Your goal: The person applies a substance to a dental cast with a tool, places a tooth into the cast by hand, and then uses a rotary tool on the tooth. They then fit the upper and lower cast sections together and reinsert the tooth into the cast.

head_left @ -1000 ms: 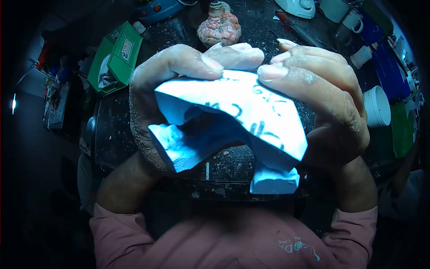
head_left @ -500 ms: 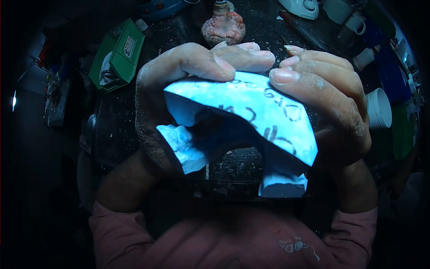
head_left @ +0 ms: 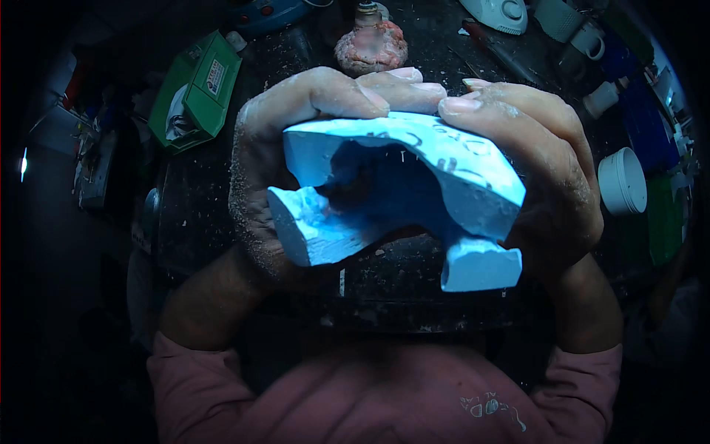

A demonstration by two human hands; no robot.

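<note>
Cupped snugly between the person's left hand (head_left: 262,140) and right hand (head_left: 551,155), the lettered plaster-like cast (head_left: 477,174) hangs above the dark table (head_left: 200,214); even, light pressure should keep it steady.

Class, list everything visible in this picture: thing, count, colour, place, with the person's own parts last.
Arched plaster-like casts with dark handwriting: apparently two, pale blue-white, between the hands
Open plastic box: one, green, upper left
Lumpy rounded object with narrow neck: one, pinkish, top centre
Device with red buttons: one, blue, top edge
Appliance with dial: one, white, top right
Handled mug: one, white, upper right
Round tub: one, white, right
Speckled table: one, black, beneath
Edge clutter: too dark to count
Shirt: one, pink, bottom
Left hand: one, dusty, left of casts
Right hand: one, dusty, right of casts
</note>
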